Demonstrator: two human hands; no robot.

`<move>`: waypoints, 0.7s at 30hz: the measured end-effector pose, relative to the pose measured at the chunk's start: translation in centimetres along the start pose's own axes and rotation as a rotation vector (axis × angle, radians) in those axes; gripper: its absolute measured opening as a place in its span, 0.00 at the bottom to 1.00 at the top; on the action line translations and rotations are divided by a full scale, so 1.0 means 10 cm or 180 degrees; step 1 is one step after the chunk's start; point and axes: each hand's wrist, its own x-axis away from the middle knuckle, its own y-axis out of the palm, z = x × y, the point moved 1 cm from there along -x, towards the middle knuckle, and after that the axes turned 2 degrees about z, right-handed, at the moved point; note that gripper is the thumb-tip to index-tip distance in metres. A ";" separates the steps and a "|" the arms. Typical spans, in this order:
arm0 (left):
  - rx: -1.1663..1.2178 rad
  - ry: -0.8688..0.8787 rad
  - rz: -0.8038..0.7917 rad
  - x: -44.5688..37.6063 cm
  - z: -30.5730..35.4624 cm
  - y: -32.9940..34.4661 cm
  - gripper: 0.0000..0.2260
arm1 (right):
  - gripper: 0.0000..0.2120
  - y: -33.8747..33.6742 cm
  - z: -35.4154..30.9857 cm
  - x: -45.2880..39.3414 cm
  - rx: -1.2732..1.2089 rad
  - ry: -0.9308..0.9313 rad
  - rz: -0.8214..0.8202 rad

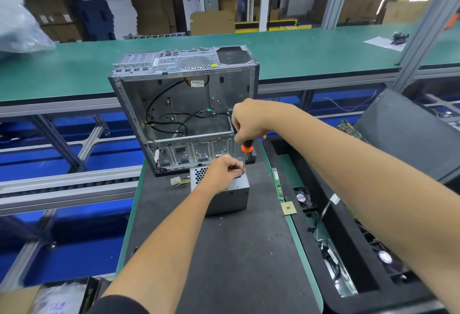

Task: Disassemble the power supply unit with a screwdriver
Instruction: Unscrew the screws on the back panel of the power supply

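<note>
A grey metal power supply unit [229, 196] stands on the dark work mat [224, 251], with a honeycomb vent at its top left and a bundle of wires with a white connector [175, 180] to its left. My right hand [249, 124] grips the black and orange handle of a screwdriver [247, 148], held upright with its tip at the unit's top right corner. My left hand [221, 171] rests on the unit's top, its fingers pinching around the screwdriver's shaft near the tip. The screw itself is hidden.
An empty open computer case [184, 104] stands right behind the unit. A green memory stick [277, 181] and a processor chip [288, 208] lie at the mat's right edge. A black tray [348, 239] with fans and cables is on the right. A green conveyor [298, 49] runs behind.
</note>
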 end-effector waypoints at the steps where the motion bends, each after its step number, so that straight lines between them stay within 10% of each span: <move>1: -0.0016 0.0014 -0.0006 -0.01 0.00 0.00 0.06 | 0.12 0.01 -0.02 0.00 0.0078 0.0021 0.0016; 21: -0.0004 -0.0022 -0.0009 0.01 0.05 0.00 0.08 | 0.13 -0.10 0.03 -0.02 -0.0175 -0.0696 -0.0141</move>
